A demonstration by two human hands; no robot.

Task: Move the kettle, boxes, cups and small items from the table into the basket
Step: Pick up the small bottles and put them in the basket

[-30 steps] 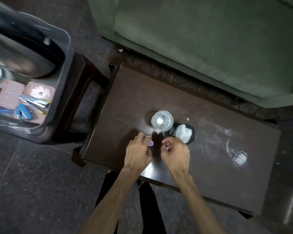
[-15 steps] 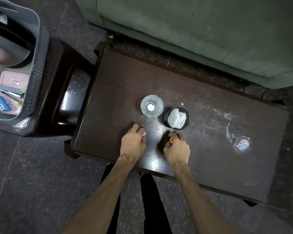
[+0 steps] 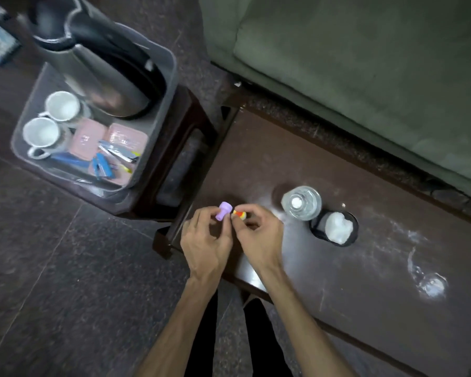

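My left hand (image 3: 207, 240) pinches a small purple piece (image 3: 223, 210) above the left end of the dark table (image 3: 365, 281). Right beside it, my right hand (image 3: 259, 235) pinches a small orange and yellow piece (image 3: 240, 214). On the table stand a clear glass (image 3: 301, 202) and a black cup (image 3: 335, 228) with white tissue in it. The grey basket (image 3: 163, 77) at upper left holds the steel kettle (image 3: 93, 63), two white cups (image 3: 52, 121), two pink boxes (image 3: 106, 137) and blue and silver small items (image 3: 112, 161).
The basket stands on a dark stool (image 3: 180, 148) left of the table. A green sofa (image 3: 365, 63) runs along the table's far side. White smears (image 3: 424, 278) mark the table's right part. Dark stone floor (image 3: 52, 281) lies to the left. My legs are below the table edge.
Both hands have lifted off the table, each with a small piece pinched, and moved left toward the table's end. The view has swung left, showing the whole basket.
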